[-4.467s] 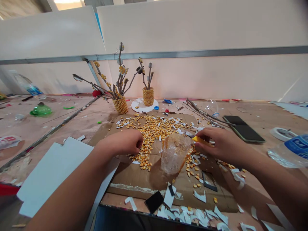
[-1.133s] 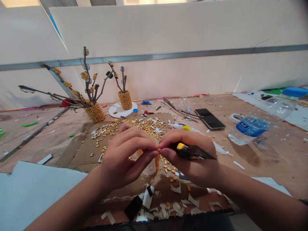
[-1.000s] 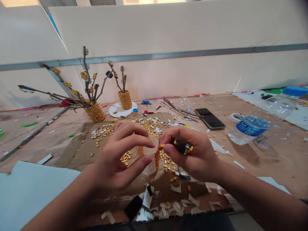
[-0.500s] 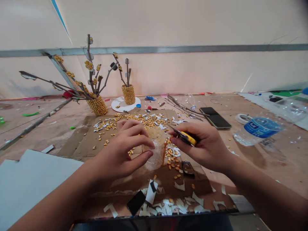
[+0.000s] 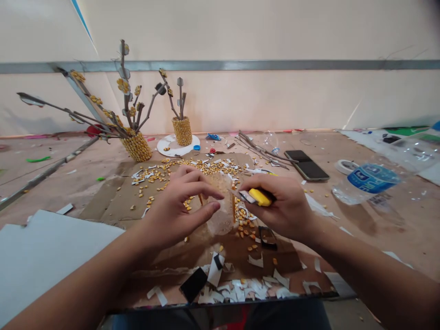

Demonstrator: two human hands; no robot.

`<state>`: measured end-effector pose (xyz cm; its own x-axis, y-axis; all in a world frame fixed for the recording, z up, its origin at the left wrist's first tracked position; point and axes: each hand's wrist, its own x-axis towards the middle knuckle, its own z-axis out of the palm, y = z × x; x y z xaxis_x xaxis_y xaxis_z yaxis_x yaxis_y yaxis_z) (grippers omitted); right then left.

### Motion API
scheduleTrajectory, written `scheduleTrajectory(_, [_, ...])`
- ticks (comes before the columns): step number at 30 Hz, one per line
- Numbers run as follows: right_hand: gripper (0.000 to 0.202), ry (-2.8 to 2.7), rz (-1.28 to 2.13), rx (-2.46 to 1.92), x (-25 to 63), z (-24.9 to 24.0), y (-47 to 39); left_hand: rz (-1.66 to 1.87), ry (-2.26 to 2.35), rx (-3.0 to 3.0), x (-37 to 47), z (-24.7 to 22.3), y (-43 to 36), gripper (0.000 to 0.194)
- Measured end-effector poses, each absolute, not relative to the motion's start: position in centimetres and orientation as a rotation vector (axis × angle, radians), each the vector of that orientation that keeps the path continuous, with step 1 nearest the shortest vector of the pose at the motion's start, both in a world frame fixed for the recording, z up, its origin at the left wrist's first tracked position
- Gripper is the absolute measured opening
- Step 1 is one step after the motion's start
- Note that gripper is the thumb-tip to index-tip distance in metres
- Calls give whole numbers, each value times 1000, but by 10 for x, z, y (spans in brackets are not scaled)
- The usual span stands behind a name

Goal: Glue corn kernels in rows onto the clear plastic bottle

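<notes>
A clear plastic cup with corn kernels on its sides stands on brown cardboard. At its left is my left hand, fingers apart and curved beside the cup; whether the fingertips touch it is unclear. My right hand is closed around a yellow-handled cutter, whose blade end points left at the cup's right side. Loose corn kernels are spread behind and around the cup.
Two corn-covered pots, a larger and a smaller, hold twigs at the back left. A phone, tape roll and plastic bottle lie right. Paper scraps line the near edge; white board lies left.
The cutter has turned in my right hand, showing more of its yellow handle, and its blade end has come closer to the cup. The view has shifted slightly.
</notes>
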<state>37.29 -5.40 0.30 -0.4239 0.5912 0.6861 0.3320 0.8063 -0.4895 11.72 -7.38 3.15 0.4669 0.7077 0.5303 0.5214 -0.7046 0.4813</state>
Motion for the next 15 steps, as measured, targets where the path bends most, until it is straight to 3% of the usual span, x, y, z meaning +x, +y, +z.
scheduleTrajectory(5, [2,-1930,413,-854,383,9,-47,1114,1102,2437,113,33,-70,6])
scheduleTrajectory(9, [18,-2195,613,-889,394,15,-38,1140,1178,2386,104,35,-66,6])
scheduleTrajectory(15, [12,-2429,383,-1495,393,-13,-13,1208,1141,2290,88,32,-55,6])
